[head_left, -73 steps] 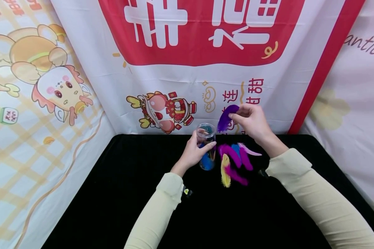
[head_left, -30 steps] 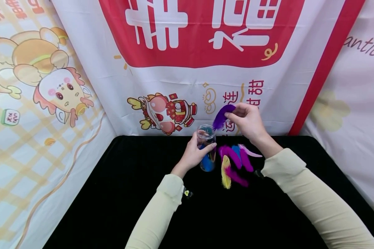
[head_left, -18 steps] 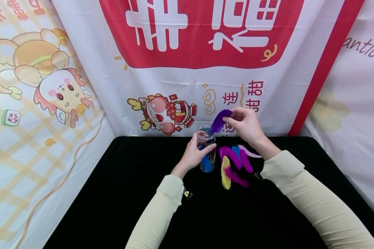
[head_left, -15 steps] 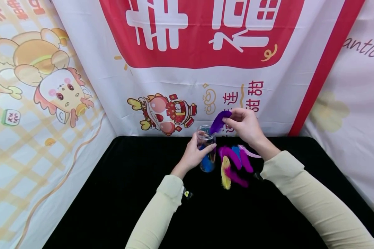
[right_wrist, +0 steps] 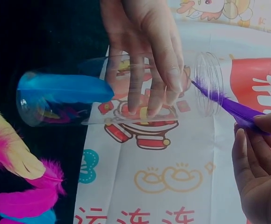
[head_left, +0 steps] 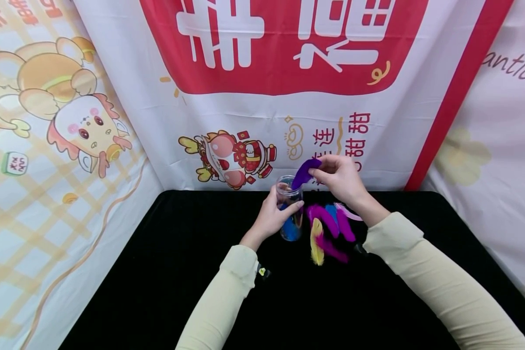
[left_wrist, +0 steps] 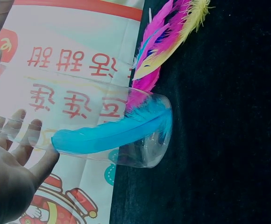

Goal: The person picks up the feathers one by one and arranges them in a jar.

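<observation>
My left hand (head_left: 272, 213) grips a clear jar (head_left: 292, 228), fingers wrapped behind it and thumb across its front. A blue feather (left_wrist: 112, 134) lies inside the jar near its bottom. Between thumb and fingers, my right hand (head_left: 343, 181) pinches a purple feather (head_left: 304, 174) at the jar's mouth. The right wrist view shows the feather's thin tip (right_wrist: 202, 89) inside the open rim, while its other end stays between the fingertips. To the right of the jar, a loose group holds a yellow feather (head_left: 317, 243), several magenta feathers (head_left: 323, 218) and another blue one.
The feathers lie on a black-covered table (head_left: 192, 272). A printed white cloth (head_left: 245, 112) hangs right behind the table's back edge, and a patterned cloth (head_left: 70, 204) hangs on the left. A pale pink feather (head_left: 349, 212) sits under my right wrist.
My right hand has moved left and down, bringing the purple feather from beside the jar until its tip is within the mouth. The left hand and the jar have stayed in place.
</observation>
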{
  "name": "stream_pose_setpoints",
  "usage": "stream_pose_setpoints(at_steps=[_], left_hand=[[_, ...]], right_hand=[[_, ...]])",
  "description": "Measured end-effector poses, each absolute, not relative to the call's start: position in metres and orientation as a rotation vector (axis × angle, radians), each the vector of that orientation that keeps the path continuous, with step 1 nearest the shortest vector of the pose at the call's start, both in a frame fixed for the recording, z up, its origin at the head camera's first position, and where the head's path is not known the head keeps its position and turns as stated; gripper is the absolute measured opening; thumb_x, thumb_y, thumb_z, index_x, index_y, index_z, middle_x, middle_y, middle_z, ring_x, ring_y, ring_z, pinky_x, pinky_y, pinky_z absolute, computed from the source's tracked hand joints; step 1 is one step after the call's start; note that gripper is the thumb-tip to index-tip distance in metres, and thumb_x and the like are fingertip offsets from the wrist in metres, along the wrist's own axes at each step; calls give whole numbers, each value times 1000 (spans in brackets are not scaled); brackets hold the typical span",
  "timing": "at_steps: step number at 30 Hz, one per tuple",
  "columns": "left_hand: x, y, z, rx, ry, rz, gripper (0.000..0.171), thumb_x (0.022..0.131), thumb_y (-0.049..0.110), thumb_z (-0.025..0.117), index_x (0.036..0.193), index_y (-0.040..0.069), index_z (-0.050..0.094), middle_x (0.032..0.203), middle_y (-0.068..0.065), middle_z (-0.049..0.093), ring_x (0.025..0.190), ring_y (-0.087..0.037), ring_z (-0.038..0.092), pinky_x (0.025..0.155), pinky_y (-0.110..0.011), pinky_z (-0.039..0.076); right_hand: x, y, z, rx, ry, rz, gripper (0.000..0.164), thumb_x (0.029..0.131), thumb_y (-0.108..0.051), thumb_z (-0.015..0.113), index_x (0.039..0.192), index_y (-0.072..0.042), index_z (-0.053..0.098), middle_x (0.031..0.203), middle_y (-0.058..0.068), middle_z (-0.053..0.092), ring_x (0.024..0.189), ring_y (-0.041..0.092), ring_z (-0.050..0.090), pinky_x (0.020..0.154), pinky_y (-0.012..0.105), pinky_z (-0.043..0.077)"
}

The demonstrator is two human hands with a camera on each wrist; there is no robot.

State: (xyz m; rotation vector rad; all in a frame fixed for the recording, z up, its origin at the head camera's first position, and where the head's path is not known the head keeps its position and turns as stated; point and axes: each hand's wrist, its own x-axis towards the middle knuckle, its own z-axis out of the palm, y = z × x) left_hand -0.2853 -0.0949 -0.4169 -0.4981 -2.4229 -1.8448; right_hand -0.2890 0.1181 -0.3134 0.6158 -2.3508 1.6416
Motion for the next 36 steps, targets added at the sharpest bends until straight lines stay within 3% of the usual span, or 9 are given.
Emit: stream_pose_setpoints(at_steps=[10, 28, 31, 36], left_hand=[[-285, -95, -416, -500, -2421, -1848, 64, 94, 38, 75, 142, 14, 41, 131, -10, 60, 120, -25, 59, 111, -58, 41], [-285, -94, -418, -500, -2432, -1814, 70, 95, 38, 75, 146, 6, 39, 130, -11, 61, 120, -24, 60, 111, -53, 43], [-285, -94, -418, -501, -2425, -1819, 67, 94, 37, 75, 144, 9, 40, 127, -12, 62, 118, -25, 60, 111, -53, 43], [-286, -95, -417, -517, -2411, -1813, 63, 95, 36, 75, 143, 12, 41, 123, -13, 63, 116, -25, 61, 111, -54, 43]], right_hand=[[-291, 113, -317, 598, -2416, 1593, 18, 93, -14, 77, 106, -1, 75, 96, 18, 76, 78, 22, 67, 63, 24, 50], [-290, 105, -321, 670, -2424, 1574, 11, 92, -10, 77, 100, -2, 76, 91, 15, 75, 69, 15, 66, 59, 27, 54], [-292, 104, -324, 669, -2431, 1572, 11, 93, -11, 77, 99, -2, 76, 90, 16, 75, 67, 15, 65, 60, 27, 55], [-293, 101, -324, 671, -2438, 1550, 11, 93, -14, 77, 96, -4, 77, 88, 17, 74, 66, 24, 64, 59, 27, 54]])
